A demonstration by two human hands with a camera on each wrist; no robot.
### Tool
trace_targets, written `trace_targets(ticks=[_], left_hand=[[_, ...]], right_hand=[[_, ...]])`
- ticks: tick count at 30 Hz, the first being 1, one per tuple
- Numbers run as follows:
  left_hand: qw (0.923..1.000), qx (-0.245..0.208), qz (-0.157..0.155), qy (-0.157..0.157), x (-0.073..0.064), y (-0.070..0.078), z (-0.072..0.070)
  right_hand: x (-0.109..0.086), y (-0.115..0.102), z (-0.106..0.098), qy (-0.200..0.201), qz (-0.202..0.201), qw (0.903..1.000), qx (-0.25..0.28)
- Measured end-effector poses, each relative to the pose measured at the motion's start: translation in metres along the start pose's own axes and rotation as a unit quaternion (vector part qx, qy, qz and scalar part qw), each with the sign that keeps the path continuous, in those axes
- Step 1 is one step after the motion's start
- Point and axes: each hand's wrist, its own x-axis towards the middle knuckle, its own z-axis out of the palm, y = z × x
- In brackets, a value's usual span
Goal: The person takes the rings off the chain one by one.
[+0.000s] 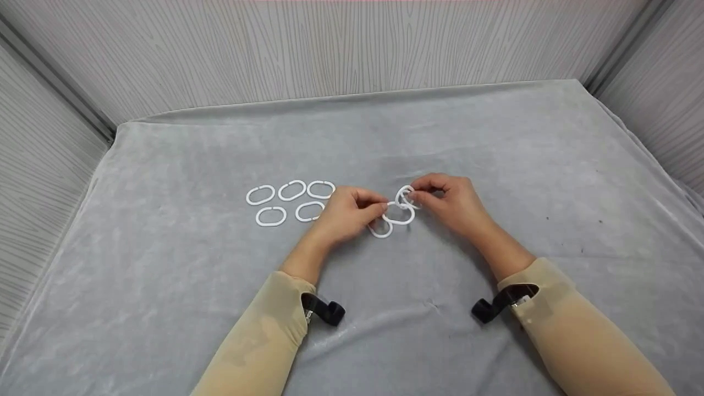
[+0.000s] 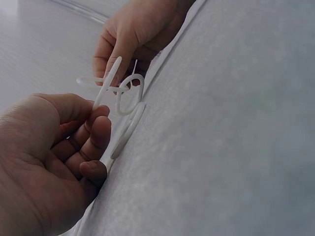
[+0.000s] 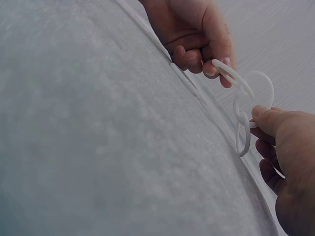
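Note:
My left hand point(image 1: 351, 212) pinches one end of a white oval link point(image 2: 107, 82) between thumb and fingertips. Opposite it, my right hand point(image 1: 454, 201) pinches another white link point(image 3: 271, 88). Between the hands, the two links cross and touch; whether the left one is threaded through cannot be told. A further link point(image 3: 238, 142) hangs joined below the right hand's one. Under the left fingertips, a loose link point(image 1: 380, 236) lies on the cloth, partly covered by the hand and the held link.
Several more white oval links point(image 1: 271, 224) lie in two rows on the grey cloth point(image 1: 181, 264) left of the left hand, some with a visible slit. Pale wood-grain panels point(image 1: 352, 49) stand behind and at both sides. Each wrist wears a black camera mount point(image 1: 330, 313).

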Motion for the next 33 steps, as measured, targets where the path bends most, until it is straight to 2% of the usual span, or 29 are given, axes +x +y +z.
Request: trace_targets(ticks=[9,24,33], left_hand=[[1.0000,0.006,0.002,-0.002,0.0007,-0.0009,0.0005],[0.9998,0.013,0.006,-0.014,0.0000,0.0005,0.0008],[0.9988,0.043,0.021,-0.011,0.0002,0.0004,-0.0002]], right_hand=[[0.0003,-0.0001,-0.0004,0.000,-0.002,0.9998,-0.018],[-0.0003,-0.0001,-0.0014,-0.003,0.006,0.9999,-0.008],[-0.0001,0.0009,0.0007,0.007,-0.002,1.0000,0.000]])
